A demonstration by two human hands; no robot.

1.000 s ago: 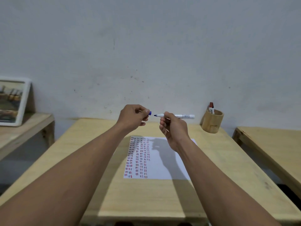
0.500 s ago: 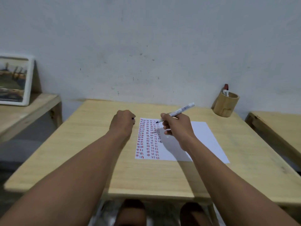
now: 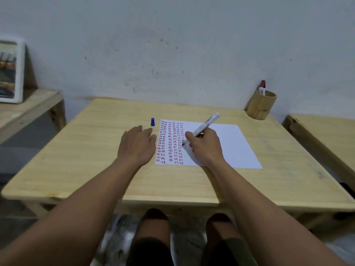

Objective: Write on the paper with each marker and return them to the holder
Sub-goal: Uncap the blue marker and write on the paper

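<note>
A white sheet of paper point(image 3: 228, 144) lies on the wooden table point(image 3: 96, 150), its left part filled with columns of short red and blue dashes. My right hand point(image 3: 205, 146) grips a white marker point(image 3: 206, 123), tip down on the paper beside the last column. My left hand point(image 3: 136, 144) rests flat on the table just left of the sheet, fingers spread, holding nothing. The marker's blue cap point(image 3: 152, 121) stands upright on the table just beyond my left fingertips. A bamboo holder point(image 3: 261, 107) at the back right corner holds a red-capped marker point(image 3: 262, 87).
A side bench point(image 3: 25, 112) at the left carries a framed picture point(image 3: 10, 72) leaning on the wall. Another wooden bench point(image 3: 326, 135) stands close on the right. The wall runs right behind the table. My knees show below the table's front edge.
The blue cap has left my left hand and now stands on the table; that hand has flattened out. My right hand lowered the marker's tip onto the paper. The view tilted down.
</note>
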